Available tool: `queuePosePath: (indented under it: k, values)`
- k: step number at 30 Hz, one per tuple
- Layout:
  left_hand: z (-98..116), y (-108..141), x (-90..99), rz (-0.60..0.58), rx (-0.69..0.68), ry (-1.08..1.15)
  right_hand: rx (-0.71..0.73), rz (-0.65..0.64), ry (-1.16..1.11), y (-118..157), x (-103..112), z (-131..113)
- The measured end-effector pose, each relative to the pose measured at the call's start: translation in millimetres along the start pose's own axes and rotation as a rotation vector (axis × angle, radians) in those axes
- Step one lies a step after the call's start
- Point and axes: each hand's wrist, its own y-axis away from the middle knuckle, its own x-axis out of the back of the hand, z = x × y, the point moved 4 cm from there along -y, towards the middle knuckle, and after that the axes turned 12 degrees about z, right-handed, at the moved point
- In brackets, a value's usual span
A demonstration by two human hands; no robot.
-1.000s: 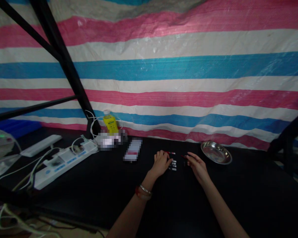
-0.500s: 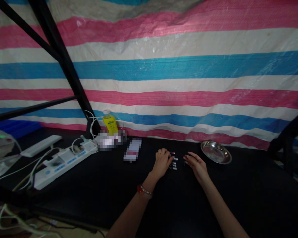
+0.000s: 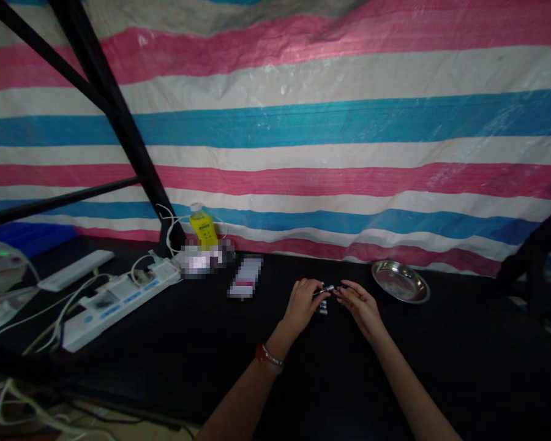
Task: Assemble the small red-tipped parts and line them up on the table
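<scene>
Between the two hands, just above the dark counter (image 3: 330,380), a small cylinder (image 3: 327,290) with a pale end is pinched in the left hand (image 3: 303,301), whose grip is clamped on it. The right hand (image 3: 359,303) has its fingertips at the cylinder's other end; whether its grip has closed on the piece is too small to tell. Under them a few more cylinders (image 3: 322,307) lie side by side on the counter. A red bracelet (image 3: 267,356) circles the left wrist. Right of the hands, near but apart, sits a metal dish (image 3: 400,282). Well to the left lie a white power strip (image 3: 119,300) with cables and a yellow bottle (image 3: 203,229) against the striped tarp (image 3: 349,122).
</scene>
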Motion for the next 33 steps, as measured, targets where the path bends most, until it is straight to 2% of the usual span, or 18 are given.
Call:
queuePosePath:
  k: [8,14,18,23,29,33]
  values:
    - [7,3,-5.4,-0.054,-0.126,-0.062,0.029,0.025,-0.02,1,-1,1]
    - [9,3,-4.7,-0.073,-0.142,-0.102,0.117,0.128,-0.031,3,1,-5]
    - [11,4,-5.2,-0.089,-0.151,-0.097,0.167,0.094,0.075,5,-3,-5]
    - [11,4,-4.3,-0.074,-0.156,-0.088,0.259,0.118,0.212,8,-5,-6]
    - [11,4,-3.5,-0.05,-0.16,-0.074,0.46,0.001,0.334,19,-16,-9]
    - [8,4,-5.8,-0.036,-0.151,-0.054,0.537,0.055,0.391,20,-14,-7]
